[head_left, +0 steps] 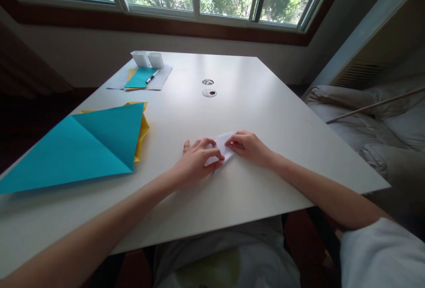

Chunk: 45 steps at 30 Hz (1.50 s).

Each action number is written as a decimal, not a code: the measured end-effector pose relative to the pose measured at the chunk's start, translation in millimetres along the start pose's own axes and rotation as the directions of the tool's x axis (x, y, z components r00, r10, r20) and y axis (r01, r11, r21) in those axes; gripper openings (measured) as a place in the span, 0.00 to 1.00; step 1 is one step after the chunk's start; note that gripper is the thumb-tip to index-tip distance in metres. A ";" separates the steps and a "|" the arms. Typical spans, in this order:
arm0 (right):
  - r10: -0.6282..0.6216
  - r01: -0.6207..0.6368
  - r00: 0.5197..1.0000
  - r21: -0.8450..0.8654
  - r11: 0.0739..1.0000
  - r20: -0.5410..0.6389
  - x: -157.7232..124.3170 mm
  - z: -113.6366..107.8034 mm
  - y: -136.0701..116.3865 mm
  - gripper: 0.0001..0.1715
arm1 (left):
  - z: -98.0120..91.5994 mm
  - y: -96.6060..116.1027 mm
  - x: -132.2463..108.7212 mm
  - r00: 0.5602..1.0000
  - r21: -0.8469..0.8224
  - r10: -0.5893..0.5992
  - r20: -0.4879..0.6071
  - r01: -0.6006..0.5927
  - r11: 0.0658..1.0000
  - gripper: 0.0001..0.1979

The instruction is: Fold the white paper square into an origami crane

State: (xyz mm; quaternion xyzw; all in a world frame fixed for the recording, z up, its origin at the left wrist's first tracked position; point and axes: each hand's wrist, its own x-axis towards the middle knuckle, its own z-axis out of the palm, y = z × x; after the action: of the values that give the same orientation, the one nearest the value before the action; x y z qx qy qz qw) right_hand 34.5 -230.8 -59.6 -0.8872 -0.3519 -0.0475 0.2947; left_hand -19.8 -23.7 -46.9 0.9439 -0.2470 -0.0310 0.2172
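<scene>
Hands first, with the folded white paper (221, 140) as the middle of the clock and 12 pointing at the window. The left hand (201, 159) is sitting at 8 o'clock, arching over the paper with its fingers half bent and fanning apart, a couple of tips touching the sheet. Its thumb and index tip are nearly meeting at the near edge, but I honestly can't tell if they're pinching. The right hand (247, 144) is coming in at 3 o'clock, curling up pretty tight, with thumb and fingertips closing on the paper's right end. The two hands are staying near each other but not touching.

The paper is lying on the white table (272, 115), close to the person's side. Over at 9, a big blue sheet (96, 146) with creases is resting on some yellow paper (143, 135) that's poking out underneath. Between 10 and 11, farther off, a pen (152, 77) is lying across a small teal sheet (139, 79), and two white paper boxes (148, 60) are standing just behind. Two round discs (209, 88) are showing in the tabletop between 11 and 12. Pale cushions (348, 106) are slumping beside the table, between 2 and 3.
</scene>
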 end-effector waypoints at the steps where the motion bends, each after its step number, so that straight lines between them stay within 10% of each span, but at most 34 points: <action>1: -0.002 0.002 1.000 -0.001 1.000 0.002 0.0 -0.2 -0.1 0.09 | -0.2 -0.1 -0.1 1.000 -0.003 0.002 0.003 -0.002 1.000 0.10; 45: 0.102 -0.099 0.990 -0.034 0.995 0.094 1.7 -7.0 9.7 0.08 | -22.0 -8.3 -7.2 0.948 0.061 0.094 0.303 -0.118 0.991 0.25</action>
State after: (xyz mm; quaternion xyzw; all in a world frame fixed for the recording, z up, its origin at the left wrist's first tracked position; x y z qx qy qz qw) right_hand 43.0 -239.3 -58.1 -0.9092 -0.3199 0.0049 0.2665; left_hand -18.7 -5.1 -30.9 0.9214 -0.3284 -0.1524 0.1414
